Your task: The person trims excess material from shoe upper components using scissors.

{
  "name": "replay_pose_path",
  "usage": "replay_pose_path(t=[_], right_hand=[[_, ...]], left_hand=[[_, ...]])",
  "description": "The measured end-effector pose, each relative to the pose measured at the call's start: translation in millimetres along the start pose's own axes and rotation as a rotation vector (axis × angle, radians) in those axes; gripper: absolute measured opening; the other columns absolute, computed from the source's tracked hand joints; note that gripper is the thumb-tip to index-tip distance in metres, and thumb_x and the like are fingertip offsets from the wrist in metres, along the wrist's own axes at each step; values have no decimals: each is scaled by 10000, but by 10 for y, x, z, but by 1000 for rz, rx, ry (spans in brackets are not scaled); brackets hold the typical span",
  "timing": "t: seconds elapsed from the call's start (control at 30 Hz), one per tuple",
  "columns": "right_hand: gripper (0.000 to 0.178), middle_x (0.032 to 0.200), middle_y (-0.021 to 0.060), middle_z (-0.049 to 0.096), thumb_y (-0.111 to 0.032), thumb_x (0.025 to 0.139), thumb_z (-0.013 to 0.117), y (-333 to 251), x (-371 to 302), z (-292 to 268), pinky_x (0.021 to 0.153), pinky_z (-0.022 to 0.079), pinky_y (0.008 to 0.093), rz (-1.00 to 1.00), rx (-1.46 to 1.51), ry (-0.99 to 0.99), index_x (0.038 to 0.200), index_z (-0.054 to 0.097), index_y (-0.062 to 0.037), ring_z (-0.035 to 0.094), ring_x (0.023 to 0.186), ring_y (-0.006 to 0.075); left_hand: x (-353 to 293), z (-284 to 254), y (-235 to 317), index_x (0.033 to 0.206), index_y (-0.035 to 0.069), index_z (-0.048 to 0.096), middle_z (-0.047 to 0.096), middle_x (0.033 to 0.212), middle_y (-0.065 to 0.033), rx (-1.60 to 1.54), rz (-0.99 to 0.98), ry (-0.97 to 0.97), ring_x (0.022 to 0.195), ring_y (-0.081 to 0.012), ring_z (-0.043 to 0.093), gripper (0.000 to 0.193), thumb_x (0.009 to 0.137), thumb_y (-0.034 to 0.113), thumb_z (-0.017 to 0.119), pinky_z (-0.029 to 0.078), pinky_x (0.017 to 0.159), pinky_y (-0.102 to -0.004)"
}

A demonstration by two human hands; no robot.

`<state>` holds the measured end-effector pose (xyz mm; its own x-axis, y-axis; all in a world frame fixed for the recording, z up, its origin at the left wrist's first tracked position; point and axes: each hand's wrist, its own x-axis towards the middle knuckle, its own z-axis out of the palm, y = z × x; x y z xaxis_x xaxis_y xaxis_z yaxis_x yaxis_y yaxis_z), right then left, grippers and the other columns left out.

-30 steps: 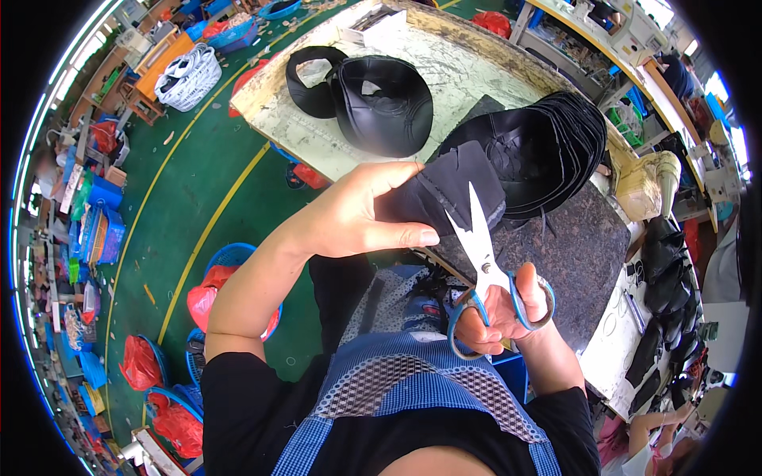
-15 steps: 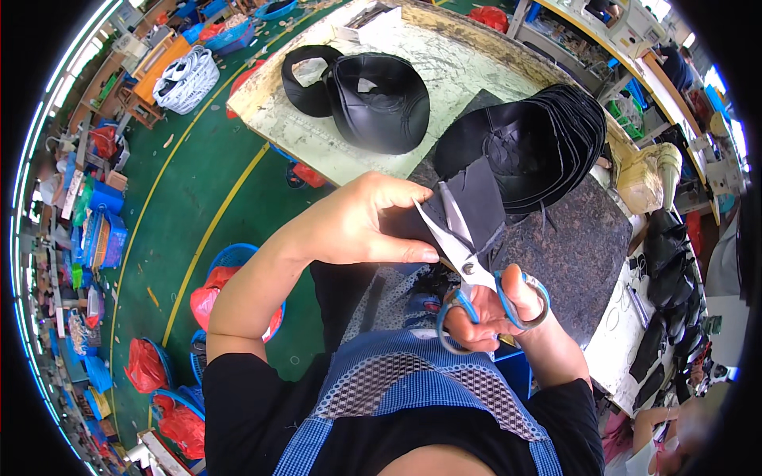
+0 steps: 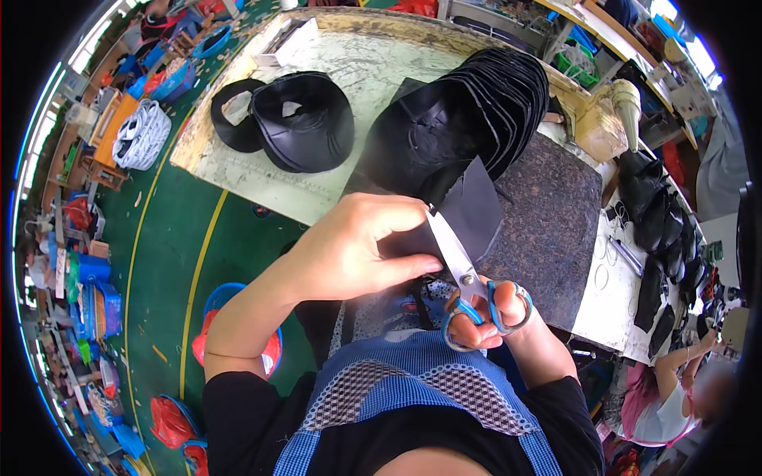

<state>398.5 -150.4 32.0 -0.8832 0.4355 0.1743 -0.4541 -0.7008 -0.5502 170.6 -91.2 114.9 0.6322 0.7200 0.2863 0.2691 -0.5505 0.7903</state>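
My left hand (image 3: 349, 246) pinches a black leather-like piece (image 3: 472, 214) between thumb and fingers; part of it is hidden behind the hand. My right hand (image 3: 484, 317) holds scissors (image 3: 455, 252) with blue-wrapped handles, fingers through the loops. The blades are nearly closed against the piece, their tips close to my left fingertips. Just beyond lies a thick stack of curved black pieces (image 3: 516, 111), fanned out on the table. Further left on the tabletop are a black rounded, cup-like piece (image 3: 313, 135) and a black ring-shaped piece (image 3: 228, 136).
A dark stone slab (image 3: 548, 230) lies on the worn white table (image 3: 357, 51). A pale cone-shaped object (image 3: 627, 111) stands at its far right corner. More black pieces hang along the right. Another person (image 3: 663, 397) sits at lower right. Red bags (image 3: 171, 420) in blue basins stand on the floor.
The scissor blades have come from apart to nearly together at the black piece. The table and its black pieces have shifted left in view, while both hands stay at similar places.
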Motion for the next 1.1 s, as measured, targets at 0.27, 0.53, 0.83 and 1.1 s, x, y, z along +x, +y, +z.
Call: replay_pose_path(t=[0.27, 0.53, 0.83, 1.1], right_hand=[[703, 491, -56, 377, -660, 838, 521, -186, -334, -78, 318, 285, 166, -111, -134, 210, 708, 555, 30, 383, 375, 22], [699, 441, -60, 394, -702, 849, 426, -188, -343, -173, 327, 296, 167, -277, -308, 372, 604, 490, -50, 403, 326, 42], [663, 474, -19, 409, -620, 900, 445, -115, -563, -118, 346, 281, 191, -447, -350, 535, 680, 526, 0, 399, 337, 71], [647, 484, -30, 398, -599, 902, 474, -146, -311, -136, 354, 306, 186, -354, -383, 429, 677, 517, 7, 406, 345, 64]], left_hand=[[393, 125, -83, 922, 21, 567, 578, 807, -105, 723, 75, 83, 706, -284, 611, 188, 785, 111, 658, 483, 607, -373], [1194, 922, -1102, 1032, 15, 566, 581, 855, -118, 521, 184, 302, 787, -298, 610, 210, 873, 151, 548, 493, 643, -390], [772, 85, -1200, 901, 90, 644, 618, 811, -86, 620, 291, 572, 743, -290, 592, 183, 771, 210, 690, 462, 687, -384], [-80, -1546, -2424, 928, 147, 651, 540, 880, -30, 1325, -232, 645, 903, -234, 545, 259, 686, 99, 727, 433, 794, -377]])
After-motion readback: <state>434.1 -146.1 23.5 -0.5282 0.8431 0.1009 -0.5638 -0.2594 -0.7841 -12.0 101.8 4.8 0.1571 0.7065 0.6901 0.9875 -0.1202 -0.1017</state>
